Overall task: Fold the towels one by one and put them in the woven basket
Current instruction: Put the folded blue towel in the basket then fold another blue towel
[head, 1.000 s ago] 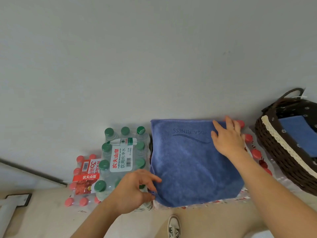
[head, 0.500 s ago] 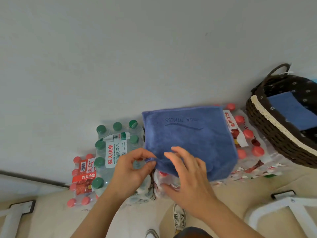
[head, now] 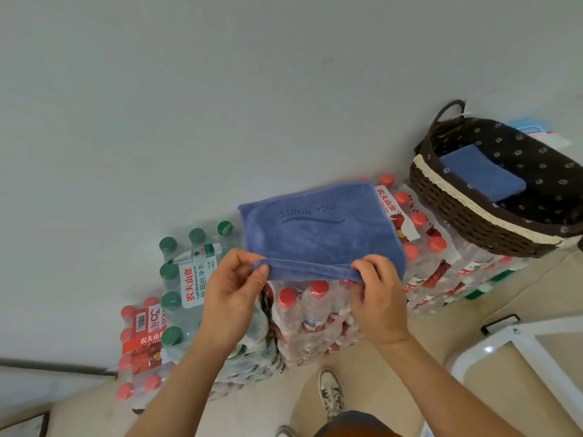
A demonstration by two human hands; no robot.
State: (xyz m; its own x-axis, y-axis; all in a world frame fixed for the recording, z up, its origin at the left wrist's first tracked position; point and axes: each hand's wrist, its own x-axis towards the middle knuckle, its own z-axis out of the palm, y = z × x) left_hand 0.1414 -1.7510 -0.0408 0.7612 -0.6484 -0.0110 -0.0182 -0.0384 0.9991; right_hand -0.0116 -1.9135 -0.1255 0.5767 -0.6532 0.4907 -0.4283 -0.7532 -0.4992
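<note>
Hands pinch the towel's [head: 318, 234] near edge: left hand [head: 233, 294] at one corner, right hand [head: 377, 298] at the other. Its far part covers the bottle packs [head: 315, 313] beside the basket [head: 473, 212], whose right end is cut off.

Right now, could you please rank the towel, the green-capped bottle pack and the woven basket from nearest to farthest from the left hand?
1. towel: pinched by the left hand itself.
2. green-capped bottle pack: just left of it.
3. woven basket: far right.

Soft even daylight, faint shadows, wide-angle bending at edges, slight overall softness
</note>
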